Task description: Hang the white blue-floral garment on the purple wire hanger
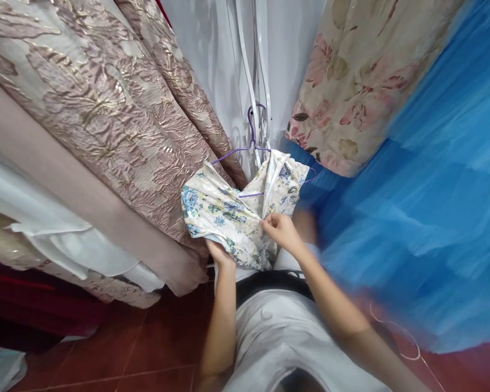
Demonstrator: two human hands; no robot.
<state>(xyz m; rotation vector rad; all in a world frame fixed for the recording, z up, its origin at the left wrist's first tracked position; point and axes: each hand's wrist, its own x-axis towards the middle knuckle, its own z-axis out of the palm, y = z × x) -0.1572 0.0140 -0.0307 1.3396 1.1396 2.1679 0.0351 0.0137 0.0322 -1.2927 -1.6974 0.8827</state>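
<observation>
Pinching floral blouse on purple hanger: right hand; left hand tucked beneath, grip unclear.

The shirt is white, the waistband black

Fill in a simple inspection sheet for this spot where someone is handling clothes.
Surface: red tiled floor; no tabletop seen.
Job's things: blue-flowered top on a purple hanger.
Clutter: white cloth, lower left.
Grippers: bare hands; left hand under the top, partly hidden; right hand pinching its front.
Cables: thin white cord, looped at lower right; purpose unclear.
Surroundings: pink brocade fabric at left; cream flower-print fabric and blue layered fabric at right.
</observation>
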